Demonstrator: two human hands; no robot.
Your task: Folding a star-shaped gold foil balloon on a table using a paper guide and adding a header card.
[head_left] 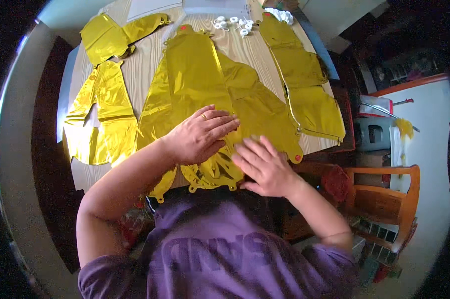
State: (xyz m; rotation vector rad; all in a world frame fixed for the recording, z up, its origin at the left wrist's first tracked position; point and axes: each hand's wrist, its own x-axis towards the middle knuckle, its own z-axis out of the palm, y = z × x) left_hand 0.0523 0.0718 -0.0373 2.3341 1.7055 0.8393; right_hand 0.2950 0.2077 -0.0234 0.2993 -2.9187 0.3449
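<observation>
A large flat gold foil balloon [195,65] lies uninflated across the middle of the table, its lower part crinkled near my body. My left hand [200,134] rests on it with fingers stretched out to the right and nothing held. Lower and to the right, my right hand [267,167] is over the balloon's near edge, fingers apart and slightly blurred; whether it touches the foil I cannot tell. More flat gold foil pieces flank it: one at the far left [105,40], a creased one below that [113,94], and a long one on the right [304,89].
White ribbon rolls [235,22] lie in a cluster at the table's far side, near a clear plastic sheet [215,6]. A crumpled white bundle [280,16] sits at the far right. The wooden table [150,40] has a wooden chair [384,199] to its right.
</observation>
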